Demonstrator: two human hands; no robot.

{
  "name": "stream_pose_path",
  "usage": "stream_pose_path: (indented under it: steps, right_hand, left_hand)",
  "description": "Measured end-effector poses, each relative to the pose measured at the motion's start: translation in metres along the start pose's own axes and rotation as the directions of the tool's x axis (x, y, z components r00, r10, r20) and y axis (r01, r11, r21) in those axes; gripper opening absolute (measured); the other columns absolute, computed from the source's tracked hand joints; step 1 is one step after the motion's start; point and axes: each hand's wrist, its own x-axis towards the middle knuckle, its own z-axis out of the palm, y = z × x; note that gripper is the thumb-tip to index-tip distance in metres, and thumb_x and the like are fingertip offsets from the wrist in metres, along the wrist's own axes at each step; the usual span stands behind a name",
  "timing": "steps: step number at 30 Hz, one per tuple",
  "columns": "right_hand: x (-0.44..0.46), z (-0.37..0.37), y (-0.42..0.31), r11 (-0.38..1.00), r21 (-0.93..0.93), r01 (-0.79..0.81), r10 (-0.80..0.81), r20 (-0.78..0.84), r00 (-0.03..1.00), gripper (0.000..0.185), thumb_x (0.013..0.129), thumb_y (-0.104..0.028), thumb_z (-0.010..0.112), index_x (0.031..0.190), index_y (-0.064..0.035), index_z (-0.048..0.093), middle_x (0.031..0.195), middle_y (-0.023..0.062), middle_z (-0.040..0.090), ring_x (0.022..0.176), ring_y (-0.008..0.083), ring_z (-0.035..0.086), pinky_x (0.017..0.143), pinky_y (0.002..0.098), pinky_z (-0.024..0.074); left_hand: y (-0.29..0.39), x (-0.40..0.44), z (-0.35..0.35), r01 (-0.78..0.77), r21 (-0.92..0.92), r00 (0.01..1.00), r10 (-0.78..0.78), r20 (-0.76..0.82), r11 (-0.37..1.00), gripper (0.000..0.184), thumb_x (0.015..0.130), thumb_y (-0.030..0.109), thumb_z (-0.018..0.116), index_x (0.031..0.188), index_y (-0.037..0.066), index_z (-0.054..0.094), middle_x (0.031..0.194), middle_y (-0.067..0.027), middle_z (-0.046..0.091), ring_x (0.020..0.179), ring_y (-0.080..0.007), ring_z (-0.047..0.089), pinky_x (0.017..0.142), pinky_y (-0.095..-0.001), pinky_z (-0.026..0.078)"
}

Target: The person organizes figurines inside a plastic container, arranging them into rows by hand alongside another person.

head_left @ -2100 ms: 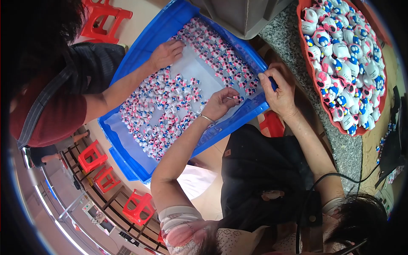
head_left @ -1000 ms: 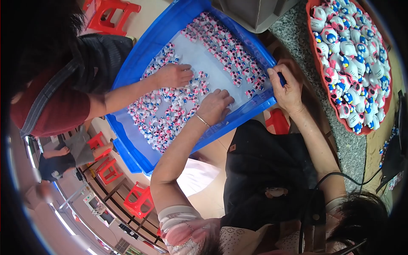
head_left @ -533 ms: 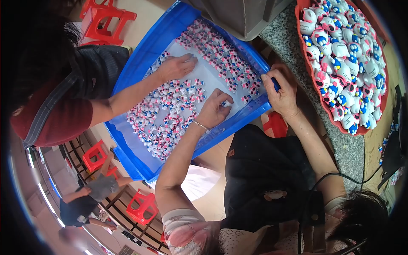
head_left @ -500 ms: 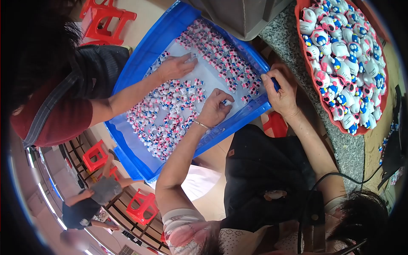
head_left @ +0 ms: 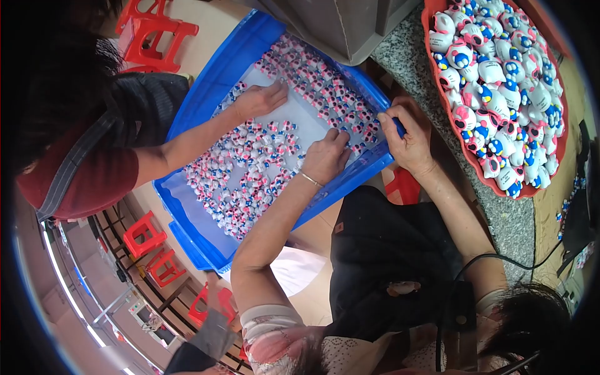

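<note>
A blue tray (head_left: 340, 187) lined with white paper holds many small white, pink and blue figures: a loose heap (head_left: 240, 169) on one side and closely set rows (head_left: 322, 84) along the other. My left hand (head_left: 326, 156), with a bracelet at the wrist, is over the tray between heap and rows, fingers curled down; what they hold, if anything, is hidden. My right hand (head_left: 406, 134) grips the tray's rim at its right corner. A co-worker's hand (head_left: 265, 100) is inside the tray near the rows, apart from mine.
A red scalloped basket (head_left: 451, 125) full of larger figures stands on a speckled stone surface (head_left: 509, 228) at the right. A grey bin (head_left: 325, 25) is beyond the tray. Red stools (head_left: 145, 234) stand at the left. Another person's arm shows at the bottom left.
My left hand has shifted slightly right towards the rows, its fingers now turned down. My right hand stays on the rim. The passing person has moved down the view.
</note>
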Motion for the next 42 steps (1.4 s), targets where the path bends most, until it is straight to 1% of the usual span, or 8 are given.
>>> stream_pose_path:
  steps: [4, 10, 12, 19, 22, 26, 29, 42]
  right_hand:
    - [-0.001, 0.001, 0.003, 1.000, -0.011, 0.014, -0.014, -0.009, 1.000, 0.010, 0.080, -0.005, 0.068, 0.079, -0.0016, 0.058, 0.083, 0.0119, 0.054, 0.074, 0.0258, 0.055, 0.067, 0.0328, 0.0450]
    - [-0.001, 0.000, 0.000, 1.000, 0.000, -0.006, 0.006, 0.000, 1.000, 0.011, 0.080, -0.006, 0.068, 0.079, -0.0015, 0.058, 0.083, 0.0120, 0.055, 0.074, 0.0259, 0.055, 0.068, 0.0326, 0.0453]
    - [-0.003, 0.002, 0.001, 1.000, -0.019, 0.021, -0.021, -0.020, 1.000, 0.011, 0.080, -0.006, 0.068, 0.079, -0.0014, 0.058, 0.083, 0.0120, 0.055, 0.074, 0.0260, 0.055, 0.068, 0.0328, 0.0453]
    - [-0.001, 0.002, 0.002, 0.999, -0.022, 0.035, -0.036, -0.028, 0.999, 0.011, 0.080, -0.006, 0.068, 0.079, -0.0014, 0.058, 0.083, 0.0120, 0.055, 0.074, 0.0266, 0.055, 0.068, 0.0333, 0.0451]
    - [-0.002, 0.001, 0.001, 1.000, -0.023, 0.006, -0.007, -0.008, 1.000, 0.011, 0.080, -0.005, 0.068, 0.079, -0.0016, 0.058, 0.083, 0.0121, 0.055, 0.074, 0.0270, 0.055, 0.068, 0.0336, 0.0452]
    - [0.000, 0.000, 0.001, 1.000, -0.019, 0.014, -0.014, 0.001, 1.000, 0.010, 0.080, -0.005, 0.068, 0.079, -0.0018, 0.058, 0.082, 0.0120, 0.055, 0.075, 0.0269, 0.055, 0.069, 0.0336, 0.0451]
    - [-0.001, 0.002, 0.001, 1.000, -0.016, 0.010, -0.010, -0.013, 1.000, 0.010, 0.080, -0.005, 0.067, 0.078, -0.0019, 0.058, 0.082, 0.0120, 0.055, 0.075, 0.0265, 0.056, 0.069, 0.0335, 0.0450]
    - [-0.002, 0.002, 0.001, 0.999, -0.031, 0.012, -0.013, -0.030, 0.999, 0.010, 0.081, -0.003, 0.067, 0.077, -0.0015, 0.057, 0.082, 0.0116, 0.055, 0.074, 0.0260, 0.055, 0.067, 0.0341, 0.0445]
  left_hand:
    - [-0.002, 0.004, 0.010, -0.032, 0.024, 0.999, 0.033, -0.015, 0.999, 0.023, 0.081, 0.016, 0.069, 0.099, 0.006, 0.059, 0.095, -0.0147, 0.057, 0.071, -0.0355, 0.063, 0.062, -0.0432, 0.053]
    - [-0.007, -0.003, 0.016, 0.031, -0.149, 0.996, -0.043, -0.075, 0.988, 0.021, 0.079, 0.011, 0.069, 0.096, 0.005, 0.058, 0.097, -0.0154, 0.054, 0.077, -0.0377, 0.063, 0.066, -0.0456, 0.053]
    - [-0.008, -0.005, 0.016, 0.034, -0.196, 0.993, -0.056, -0.105, 0.980, 0.018, 0.078, 0.007, 0.071, 0.091, 0.002, 0.060, 0.089, -0.0132, 0.056, 0.073, -0.0289, 0.065, 0.063, -0.0380, 0.053]
    - [-0.012, 0.000, 0.023, 0.045, -0.281, 0.987, -0.087, -0.138, 0.959, 0.015, 0.077, 0.003, 0.070, 0.085, 0.001, 0.058, 0.084, -0.0124, 0.056, 0.067, -0.0260, 0.063, 0.061, -0.0355, 0.050]
    - [-0.010, -0.005, 0.019, 0.078, -0.432, 0.975, -0.160, -0.157, 0.898, 0.014, 0.077, 0.003, 0.070, 0.085, 0.002, 0.060, 0.083, -0.0111, 0.055, 0.065, -0.0246, 0.062, 0.059, -0.0352, 0.049]
    - [-0.009, -0.016, -0.002, 0.074, -0.213, 0.997, -0.074, 0.006, 0.974, 0.016, 0.080, 0.009, 0.066, 0.096, 0.010, 0.066, 0.086, -0.0102, 0.057, 0.070, -0.0292, 0.063, 0.062, -0.0398, 0.052]
    - [-0.009, -0.022, -0.006, -0.153, 0.044, 0.979, 0.145, 0.144, 0.987, 0.047, 0.081, 0.006, 0.057, 0.125, 0.022, 0.058, 0.081, -0.0092, 0.056, 0.069, -0.0284, 0.063, 0.058, -0.0404, 0.052]
    - [-0.014, -0.022, -0.004, -0.094, 0.270, 0.987, 0.055, 0.148, 0.958, 0.052, 0.086, 0.013, 0.058, 0.136, 0.024, 0.049, 0.079, -0.0071, 0.058, 0.060, -0.0280, 0.062, 0.052, -0.0393, 0.051]
